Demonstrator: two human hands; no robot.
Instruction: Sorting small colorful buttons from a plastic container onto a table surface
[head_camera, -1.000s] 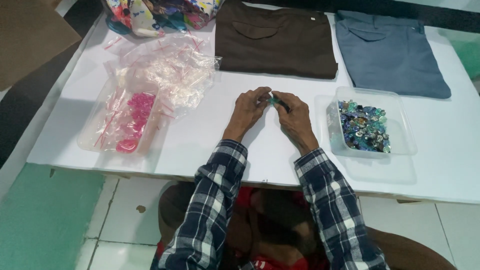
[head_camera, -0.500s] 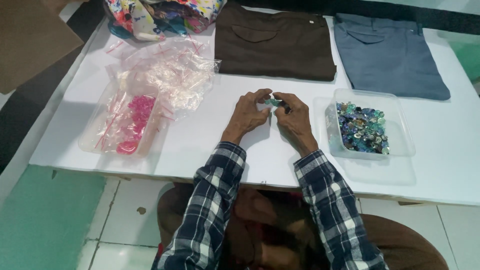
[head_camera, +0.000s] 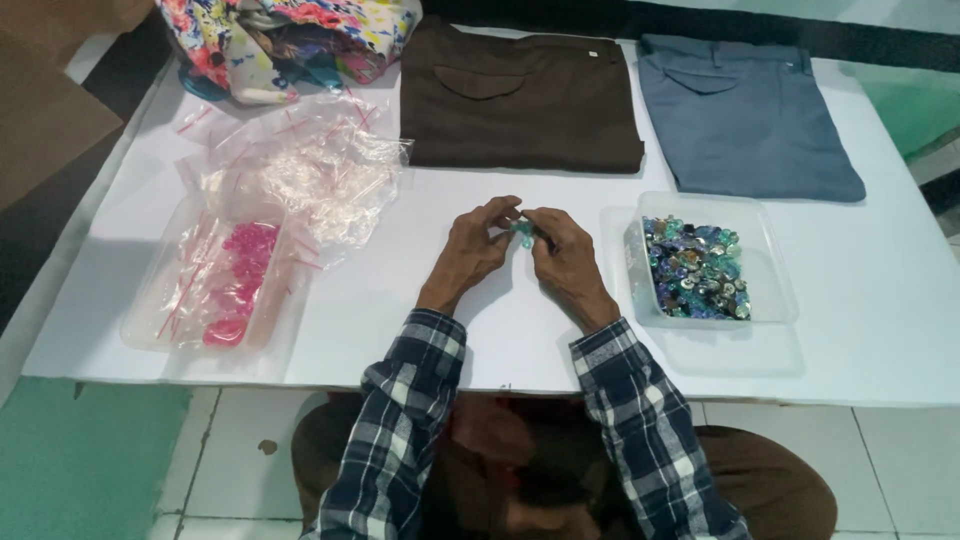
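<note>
Holding a small teal piece (head_camera: 524, 233) between the fingertips of both hands, the person works just above the white table (head_camera: 880, 330), midway between the two clear trays. The left hand (head_camera: 470, 250) and the right hand (head_camera: 565, 258) meet at the piece, fingers curled narrow and pinched on it from either side; whether it is one part or two pressed together is too small to tell. To do this step well, keep both wrists resting on the table so the pinch stays steady, and keep the grip at the fingertips, since a piece this small probably slips easily and would be hard to find again among the plastic nearby. Work low over the surface so that a dropped piece falls only a short way. The clear tray (head_camera: 775, 300) of blue and green pieces (head_camera: 693, 268) sits just beside the right hand, within an easy reach without lifting the forearm. A second tray (head_camera: 150, 320) holding pink pieces (head_camera: 240, 285) lies well apart to the left, partly under a heap of small clear bags (head_camera: 300, 170). Folded brown trousers (head_camera: 520, 100), folded blue trousers (head_camera: 745, 115) and a flowered cloth (head_camera: 290, 40) lie along the far edge, clear of the hands.
</note>
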